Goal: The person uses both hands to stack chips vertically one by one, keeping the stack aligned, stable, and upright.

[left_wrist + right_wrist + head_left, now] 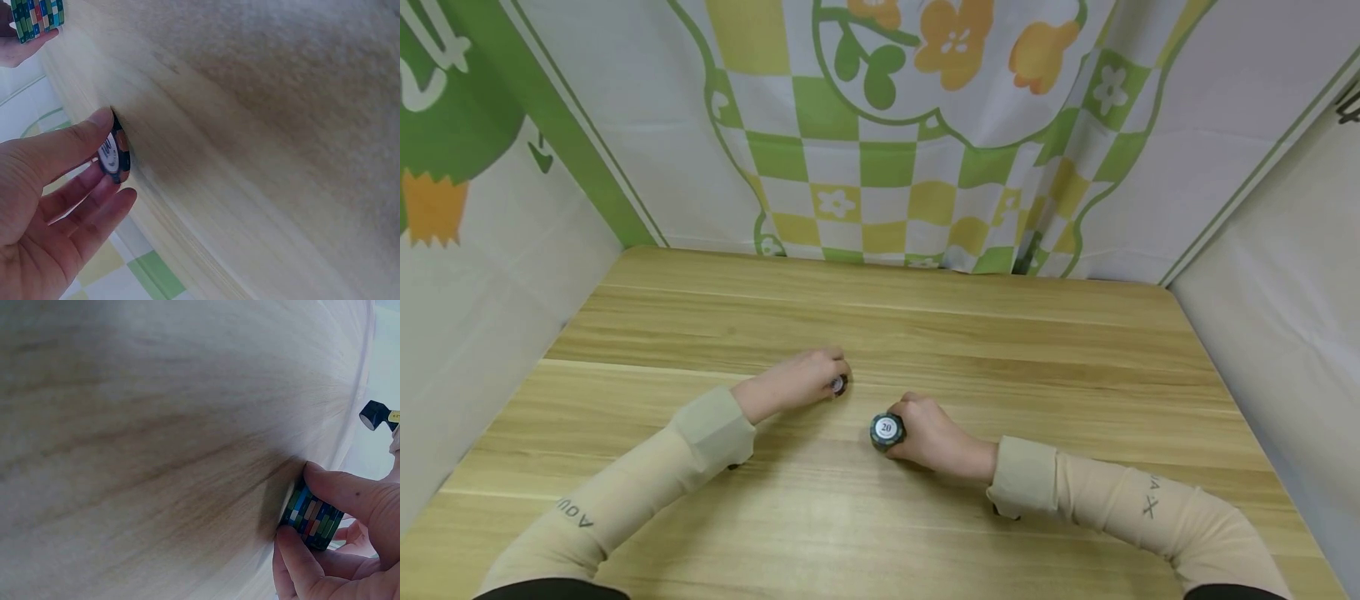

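Observation:
Near the middle of the table, my left hand (pixel 805 379) pinches a dark poker chip (pixel 839 384) with a white centre. In the left wrist view this chip (pixel 111 152) is tilted on edge between thumb and fingers, with orange-brown patches on its rim, close to the wood. My right hand (pixel 936 433), a little nearer and to the right, grips a stack of poker chips (pixel 887 428) whose top chip reads 20. Coloured edges of green, blue, red and white show along the stack (pixel 312 515) in the right wrist view, thumb on one side and fingers on the other.
Both hands work over a light wood table (pixel 1000 333). A checked curtain (pixel 887 167) with flowers hangs behind its far edge, and pale cloth walls (pixel 1285 250) stand at both sides. A dark wrist-worn device (pixel 375 415) shows on the left wrist.

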`<state>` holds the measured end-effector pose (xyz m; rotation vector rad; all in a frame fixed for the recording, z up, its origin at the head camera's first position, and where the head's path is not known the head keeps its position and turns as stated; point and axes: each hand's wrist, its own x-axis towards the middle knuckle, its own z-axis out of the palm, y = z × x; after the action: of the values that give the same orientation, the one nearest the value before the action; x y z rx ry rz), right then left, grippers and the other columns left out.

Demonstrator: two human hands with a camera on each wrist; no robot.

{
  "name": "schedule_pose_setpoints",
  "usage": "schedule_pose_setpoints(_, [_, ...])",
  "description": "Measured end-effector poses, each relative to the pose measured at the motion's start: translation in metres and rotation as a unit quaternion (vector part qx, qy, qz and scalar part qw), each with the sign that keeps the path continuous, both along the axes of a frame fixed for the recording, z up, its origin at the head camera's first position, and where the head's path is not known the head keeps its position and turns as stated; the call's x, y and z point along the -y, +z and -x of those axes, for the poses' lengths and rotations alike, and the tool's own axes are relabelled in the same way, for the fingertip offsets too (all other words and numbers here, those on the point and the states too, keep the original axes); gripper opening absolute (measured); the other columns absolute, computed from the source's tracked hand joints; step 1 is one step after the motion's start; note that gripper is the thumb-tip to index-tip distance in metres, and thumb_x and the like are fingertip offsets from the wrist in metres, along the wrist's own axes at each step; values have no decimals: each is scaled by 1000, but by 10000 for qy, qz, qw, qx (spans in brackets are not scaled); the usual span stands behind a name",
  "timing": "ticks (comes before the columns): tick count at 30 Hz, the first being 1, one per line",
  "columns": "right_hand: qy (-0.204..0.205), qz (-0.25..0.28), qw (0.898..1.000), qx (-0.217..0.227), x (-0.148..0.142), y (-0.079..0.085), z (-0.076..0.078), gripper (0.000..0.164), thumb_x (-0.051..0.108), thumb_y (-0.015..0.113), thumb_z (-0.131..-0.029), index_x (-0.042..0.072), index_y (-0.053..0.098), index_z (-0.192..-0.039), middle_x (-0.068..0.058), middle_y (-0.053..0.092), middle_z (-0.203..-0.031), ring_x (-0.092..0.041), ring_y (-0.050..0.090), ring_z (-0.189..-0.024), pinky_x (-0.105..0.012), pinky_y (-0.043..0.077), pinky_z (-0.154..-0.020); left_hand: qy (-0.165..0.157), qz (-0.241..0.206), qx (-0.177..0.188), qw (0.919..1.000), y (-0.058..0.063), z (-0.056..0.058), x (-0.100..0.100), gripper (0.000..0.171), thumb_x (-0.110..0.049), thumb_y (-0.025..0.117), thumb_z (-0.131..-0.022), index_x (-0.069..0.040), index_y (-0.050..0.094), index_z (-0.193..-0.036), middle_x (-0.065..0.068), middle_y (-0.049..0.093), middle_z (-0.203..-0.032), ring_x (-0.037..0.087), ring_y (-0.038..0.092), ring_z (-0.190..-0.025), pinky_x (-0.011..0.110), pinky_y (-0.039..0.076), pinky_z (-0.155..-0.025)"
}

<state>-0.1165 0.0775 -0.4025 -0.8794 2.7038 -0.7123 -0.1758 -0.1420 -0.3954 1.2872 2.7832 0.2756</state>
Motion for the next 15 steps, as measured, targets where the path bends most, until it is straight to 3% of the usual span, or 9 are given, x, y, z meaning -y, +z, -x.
schedule_pose_setpoints(6, [-6, -15, 10000, 98, -1, 0, 0, 38, 11, 81, -65, -5, 64, -96, -9, 58, -87, -15, 58, -80, -24, 50, -70, 81, -203, 227, 9995, 3, 1, 0, 19, -1, 72, -72, -4, 65, -89, 4, 52, -83, 13, 50, -72, 26, 47, -65])
schedule_pose_setpoints(15, [0, 0, 10000, 43, -1, -1, 0, 38, 11, 81, -65, -4, 64, -95, -8, 58, -86, -15, 58, -80, -23, 50, -70, 598, -518, 746, 9941, 6, 2, 0, 6, -3, 67, -79, -7, 66, -83, 1, 55, -83, 12, 53, -74, 25, 47, -66])
